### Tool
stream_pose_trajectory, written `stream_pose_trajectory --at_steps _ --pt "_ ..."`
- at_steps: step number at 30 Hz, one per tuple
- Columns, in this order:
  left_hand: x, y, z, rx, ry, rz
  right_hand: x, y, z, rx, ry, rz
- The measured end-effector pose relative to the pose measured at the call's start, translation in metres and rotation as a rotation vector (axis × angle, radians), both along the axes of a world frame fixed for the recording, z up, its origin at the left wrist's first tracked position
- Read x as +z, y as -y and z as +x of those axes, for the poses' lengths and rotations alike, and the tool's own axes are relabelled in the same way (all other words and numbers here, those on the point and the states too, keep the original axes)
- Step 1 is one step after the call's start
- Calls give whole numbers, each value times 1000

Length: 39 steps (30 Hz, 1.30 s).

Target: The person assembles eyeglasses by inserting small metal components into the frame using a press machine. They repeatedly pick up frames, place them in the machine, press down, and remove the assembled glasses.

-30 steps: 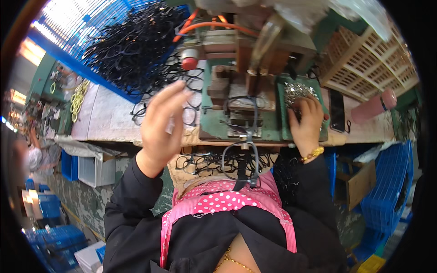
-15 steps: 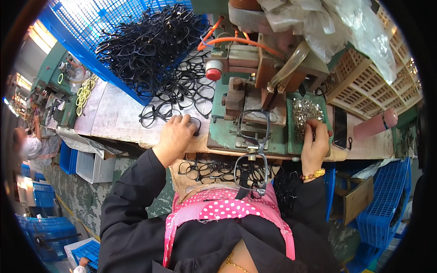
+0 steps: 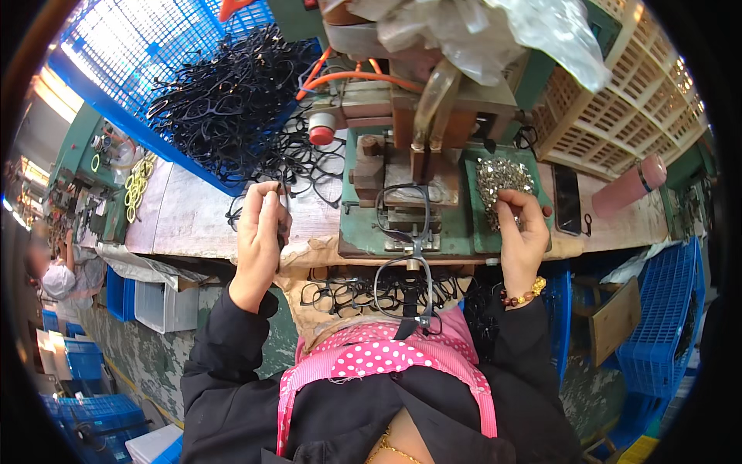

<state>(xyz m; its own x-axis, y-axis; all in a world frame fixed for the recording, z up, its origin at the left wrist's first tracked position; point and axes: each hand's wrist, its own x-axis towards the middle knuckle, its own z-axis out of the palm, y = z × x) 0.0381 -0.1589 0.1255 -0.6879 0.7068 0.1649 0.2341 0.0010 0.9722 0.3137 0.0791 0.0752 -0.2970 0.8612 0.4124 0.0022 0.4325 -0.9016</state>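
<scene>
Workshop bench (image 3: 193,224): left hand (image 3: 259,232) grips a black frame (image 3: 280,203) near the crate (image 3: 116,100); right hand (image 3: 522,232) pinches among metal hinges (image 3: 502,179). Step looks like loading the press (image 3: 410,193); placing needs careful alignment.

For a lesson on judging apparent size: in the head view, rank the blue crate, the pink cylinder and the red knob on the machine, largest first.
1. Blue crate, by far the largest.
2. Pink cylinder.
3. Red knob, smallest.
Fisheye bending toward the rim makes the cylinder's apparent size less sure.
</scene>
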Motion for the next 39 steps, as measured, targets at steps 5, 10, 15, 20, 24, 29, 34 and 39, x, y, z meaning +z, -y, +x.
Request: stream_pose_trajectory --at_steps 5,10,15,20,24,29,34,39 --pt "28 1 32 -267 -3 -52 19 13 -11 116 -135 -121" --pt "39 -14 41 -294 74 125 50 25 -35 249 -87 60" --pt "65 -34 49 -322 -59 292 57 26 -52 264 -155 128" --pt "73 -47 47 -245 -162 415 56 33 -62 316 -194 88" --pt "74 -64 43 -154 -203 469 58 49 -75 364 -290 -144" --pt "70 -74 40 -95 -250 498 57 54 -87 318 -281 -81" --pt "69 -73 40 -90 -236 491 66 61 -93 354 -375 -160" --pt "68 -74 42 -93 -215 506 67 63 -93 363 -381 -178"
